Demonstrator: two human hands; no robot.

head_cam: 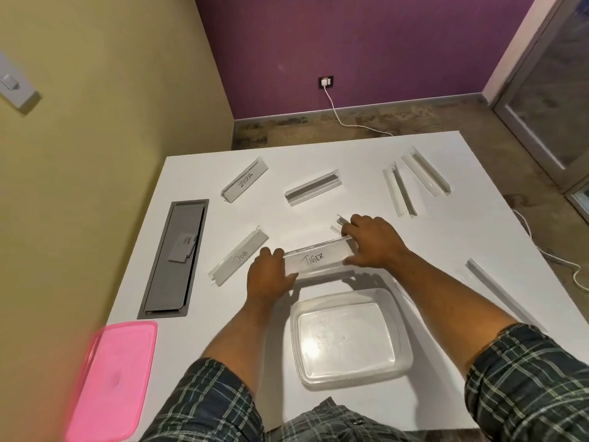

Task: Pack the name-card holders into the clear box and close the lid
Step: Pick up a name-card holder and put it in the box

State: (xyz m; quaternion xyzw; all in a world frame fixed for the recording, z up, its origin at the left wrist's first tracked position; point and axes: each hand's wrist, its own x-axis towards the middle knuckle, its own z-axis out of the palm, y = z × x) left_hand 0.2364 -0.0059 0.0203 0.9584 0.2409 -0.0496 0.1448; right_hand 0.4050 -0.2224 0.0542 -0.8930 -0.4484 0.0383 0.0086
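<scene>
You see a pink lid (111,378), a clear box (347,338), a white table (446,237), a purple wall (382,43) and your dark plaid sleeves (529,378).

a white table (398,237) fills the middle of the view. set into it along its left edge is a long grey cable hatch (173,260), and a small white card (182,247) lies on the hatch's lid. beyond the table's far edge a purple wall (366,43) carries a dark socket (326,82) with a white plug in it; a white cable (342,119) runs from it down across the mottled floor (430,118) toward the far edge. a yellow wall (105,122) stands off the left edge, bearing a white switch plate (14,84). another white cable (561,260) lies on the floor off the right edge.
</scene>
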